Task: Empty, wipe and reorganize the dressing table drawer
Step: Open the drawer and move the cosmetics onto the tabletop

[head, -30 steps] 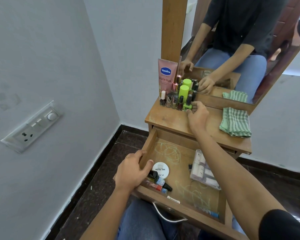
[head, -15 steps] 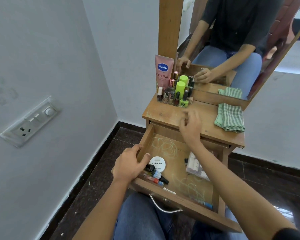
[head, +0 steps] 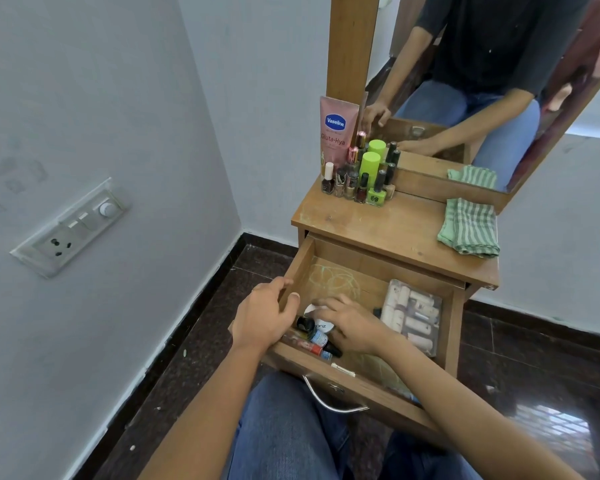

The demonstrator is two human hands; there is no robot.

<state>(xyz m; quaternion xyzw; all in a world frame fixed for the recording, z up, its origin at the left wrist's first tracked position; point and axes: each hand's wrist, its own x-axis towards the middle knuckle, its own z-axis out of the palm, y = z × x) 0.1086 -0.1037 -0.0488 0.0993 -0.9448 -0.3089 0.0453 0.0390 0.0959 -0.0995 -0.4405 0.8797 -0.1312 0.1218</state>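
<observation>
tabletop: wooden dressing table top point(head: 388, 233)
back left: pink vaseline tube point(head: 336, 133) upright, nail polish bottles point(head: 359, 185) clustered just in front
right: folded green striped cloth point(head: 468, 226)
drawer point(head: 347, 259): pulled open below the top
drawer right: clear pouch point(head: 413, 320)
drawer front left: small bottles point(head: 317, 339), white round tub point(head: 323, 326)

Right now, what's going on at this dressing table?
A person is emptying the open drawer. The left hand grips its left wall. The right hand reaches in over a white tin beside some small bottles; whether it has hold of the tin is unclear. A clear pouch lies at the drawer's right. Nail polishes, a tube and a green cloth are on the tabletop, the cloth untouched.
</observation>
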